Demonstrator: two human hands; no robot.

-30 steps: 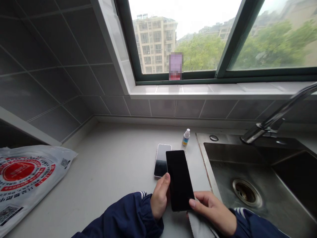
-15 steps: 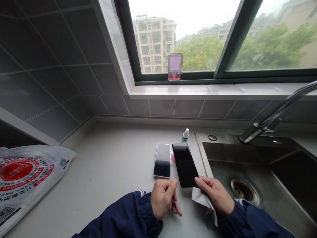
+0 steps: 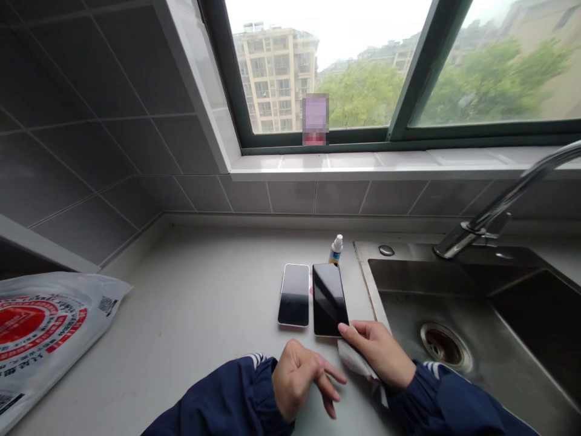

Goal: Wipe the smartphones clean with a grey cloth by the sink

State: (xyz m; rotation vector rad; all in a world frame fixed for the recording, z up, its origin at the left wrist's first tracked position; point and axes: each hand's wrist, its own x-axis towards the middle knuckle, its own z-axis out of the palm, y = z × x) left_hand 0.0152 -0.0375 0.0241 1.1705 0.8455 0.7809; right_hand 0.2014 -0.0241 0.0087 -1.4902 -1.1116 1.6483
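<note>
My right hand (image 3: 379, 351) pinches the lower right corner of a black smartphone (image 3: 329, 297), thumb on top of the screen. A pale grey cloth (image 3: 358, 363) hangs from the same hand, below the phone. Just left of this phone, a second smartphone (image 3: 294, 295) with a light rim lies face up on the counter. My left hand (image 3: 302, 378) is in front of the phones, holding nothing, with some fingers stretched out to the right. Behind the black phone stands a small white spray bottle (image 3: 336, 249). Something pink shows in the gap between the phones, mostly hidden.
On the right is a steel sink (image 3: 394, 309) with a chrome faucet (image 3: 492, 209). A white plastic bag (image 3: 68, 315) with red print sits at the left of the counter (image 3: 195, 290). A window (image 3: 363, 91) rises behind, above a tiled sill.
The black smartphone has moved slightly left and down, and now lines up beside the other phone. My left hand's fingers have spread and reach further right. The view has shifted slightly.
</note>
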